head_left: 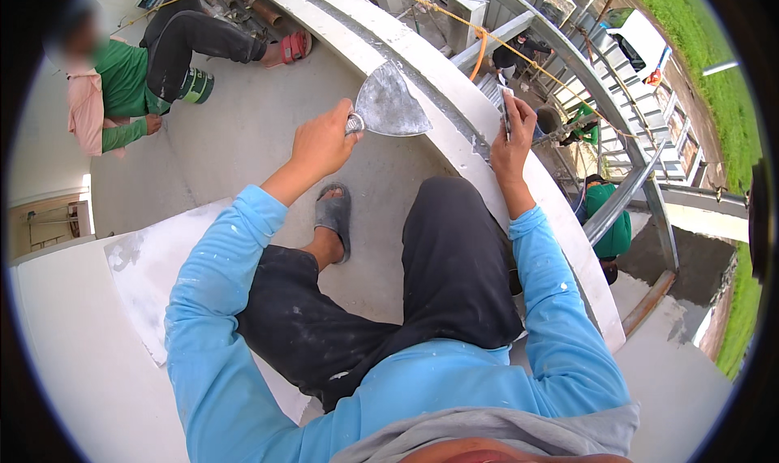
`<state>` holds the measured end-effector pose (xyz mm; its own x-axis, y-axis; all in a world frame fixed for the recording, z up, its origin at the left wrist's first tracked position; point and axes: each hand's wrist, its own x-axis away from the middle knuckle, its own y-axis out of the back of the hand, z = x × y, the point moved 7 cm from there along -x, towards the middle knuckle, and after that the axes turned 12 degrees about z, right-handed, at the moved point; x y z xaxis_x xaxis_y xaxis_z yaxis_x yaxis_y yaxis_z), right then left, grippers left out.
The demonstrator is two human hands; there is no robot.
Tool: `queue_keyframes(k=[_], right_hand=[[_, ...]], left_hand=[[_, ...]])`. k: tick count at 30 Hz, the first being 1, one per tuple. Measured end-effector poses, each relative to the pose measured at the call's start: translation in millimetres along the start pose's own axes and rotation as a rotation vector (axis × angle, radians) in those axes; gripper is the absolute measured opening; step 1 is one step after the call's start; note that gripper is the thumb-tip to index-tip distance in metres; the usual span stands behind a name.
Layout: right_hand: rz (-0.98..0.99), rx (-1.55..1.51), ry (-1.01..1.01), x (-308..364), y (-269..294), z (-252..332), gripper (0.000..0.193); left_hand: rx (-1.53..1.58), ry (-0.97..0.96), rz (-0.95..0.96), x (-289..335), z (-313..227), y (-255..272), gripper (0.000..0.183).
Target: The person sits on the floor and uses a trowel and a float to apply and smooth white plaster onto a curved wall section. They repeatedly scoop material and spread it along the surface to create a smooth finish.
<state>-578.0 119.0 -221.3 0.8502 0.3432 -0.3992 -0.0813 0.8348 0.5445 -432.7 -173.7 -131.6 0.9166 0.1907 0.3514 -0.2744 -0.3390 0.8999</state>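
Well, left hand (324,140): its fingers were curled tight around the handle of a wide scraper (391,102).
Wide scraper: its grey blade, shaped like a fan, stuck out to the right of those fingers. One corner was over the edge of the curved white wall (545,191). I could not tell if they touched.
Right hand (513,142): the thumb and fingers were pinched close on a thin flat tool (506,110).
Thin flat tool: it was between the right thumb and fingers, pointing away from the body. Mostly its thin side showed.
Curved white wall: it ran between the two hands and passed by the right fingers.
Green tub (197,87): it was far to the left of the left fingers, by the legs of a sitting person (126,86) in green. What was in it was hidden.
Round tub (548,122): it was past the right fingers, down on the wall's other side. It looked dark inside, too small to tell what it held.
Grey sandal (334,223): it was on a foot on the floor (243,130), closer to the body than the left fingers.
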Motion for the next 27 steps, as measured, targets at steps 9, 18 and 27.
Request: queue_keyframes(k=[9, 18, 27], right_hand=[[0.138, 0.000, 0.081, 17.8, -1.9, 18.7, 0.079], [0.148, 0.083, 0.092, 17.2, 10.5, 31.4, 0.078], [0.197, 0.248, 0.178, 0.9, 4.7, 91.8, 0.072]], left_hand=[[0.055, 0.003, -0.100, -66.1, -15.1, -43.9, 0.033], [0.160, -0.104, -0.234, -50.7, -34.7, -62.3, 0.033], [-0.060, -0.179, -0.229, 5.7, -85.8, 11.6, 0.031]])
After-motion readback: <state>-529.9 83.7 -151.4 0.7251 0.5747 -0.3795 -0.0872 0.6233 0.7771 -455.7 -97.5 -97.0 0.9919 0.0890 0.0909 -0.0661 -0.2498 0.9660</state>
